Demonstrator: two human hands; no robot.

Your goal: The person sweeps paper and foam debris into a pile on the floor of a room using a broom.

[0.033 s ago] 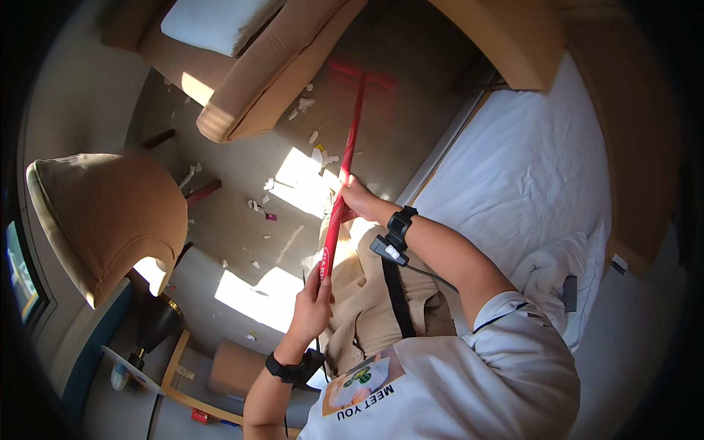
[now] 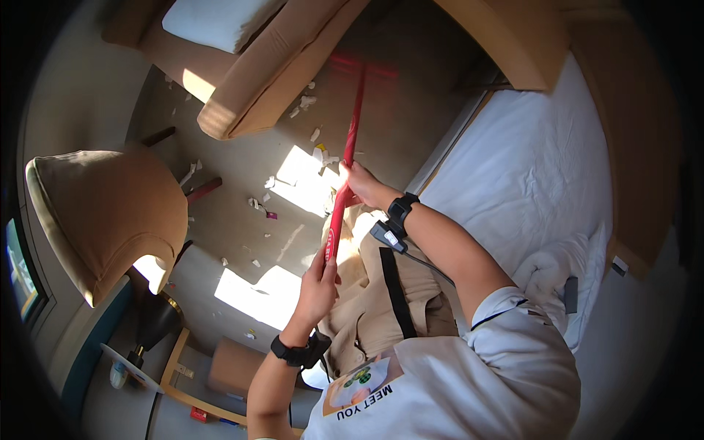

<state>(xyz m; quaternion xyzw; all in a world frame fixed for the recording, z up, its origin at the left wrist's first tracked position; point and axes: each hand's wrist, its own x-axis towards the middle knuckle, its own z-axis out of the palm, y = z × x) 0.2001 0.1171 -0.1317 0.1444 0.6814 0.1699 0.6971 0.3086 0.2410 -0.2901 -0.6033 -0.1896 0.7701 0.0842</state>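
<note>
A long red handle (image 2: 354, 121) slants away from me over the grey floor. It ends in a wide red head (image 2: 378, 70), too blurred to tell whether it is a broom or a mop. My left hand (image 2: 319, 286) is closed round the near end of the handle. Farther up, my right hand (image 2: 362, 185) grips it as well. White paper scraps (image 2: 302, 107) lie on the floor left of the handle, by the sofa. More litter, including a purple scrap (image 2: 271, 215), lies closer to me.
A brown sofa (image 2: 257, 81) stands at the far left, a tan chair (image 2: 110, 213) at the left. On the right is a bed with white bedding (image 2: 521, 161); a wooden furniture piece (image 2: 513, 44) juts out beyond it. A dark lamp (image 2: 158, 323) sits at the lower left.
Both hands have shifted slightly up and away from me along with the red handle. The wide head has moved a little farther off.
</note>
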